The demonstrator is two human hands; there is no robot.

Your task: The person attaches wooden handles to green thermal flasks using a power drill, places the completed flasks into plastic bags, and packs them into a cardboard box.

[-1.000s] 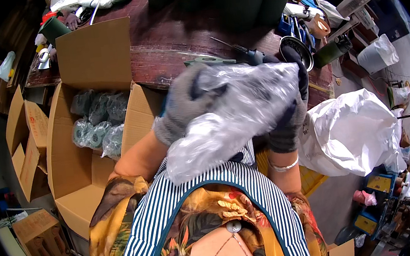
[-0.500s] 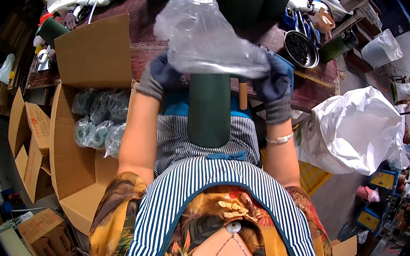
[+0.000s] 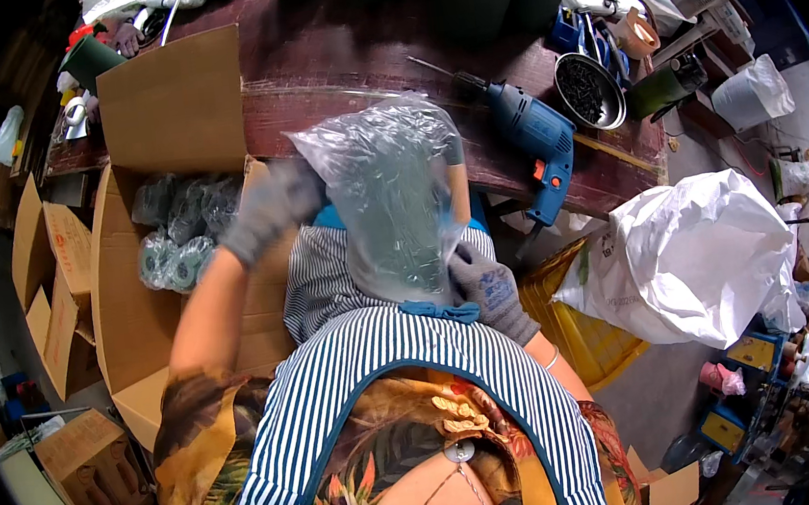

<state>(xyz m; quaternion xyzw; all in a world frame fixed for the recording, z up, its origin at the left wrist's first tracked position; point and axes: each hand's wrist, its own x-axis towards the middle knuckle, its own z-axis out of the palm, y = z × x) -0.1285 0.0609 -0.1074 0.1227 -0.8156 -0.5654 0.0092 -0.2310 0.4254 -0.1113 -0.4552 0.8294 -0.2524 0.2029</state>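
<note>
A clear plastic bag [image 3: 315, 153] covers a dark green cylinder [image 3: 391, 214], which stands out in front of my striped apron. The cylinder's tan, wood-coloured handle [image 3: 458, 188] shows along its right side. At the bag's lower right edge, the gloved fingers of my right hand [image 3: 492, 288] are curled on the plastic. My left hand [image 3: 281, 206], in a grey and dark blue glove, is beside the bag's left side, close to the carton. Motion smears its fingers, so their grip is unclear.
An open carton [image 3: 172, 99] on the left holds several bagged green items [image 3: 190, 260]. On the dark red table [image 3: 327, 73] lie a blue power drill [image 3: 530, 131] and a metal bowl of dark small pieces [image 3: 590, 90]. A white sack [image 3: 700, 251] stands at the right.
The bag has come down over the green cylinder. My right hand has dropped to its lower edge, and my left hand has moved out leftward. The drill is now uncovered.
</note>
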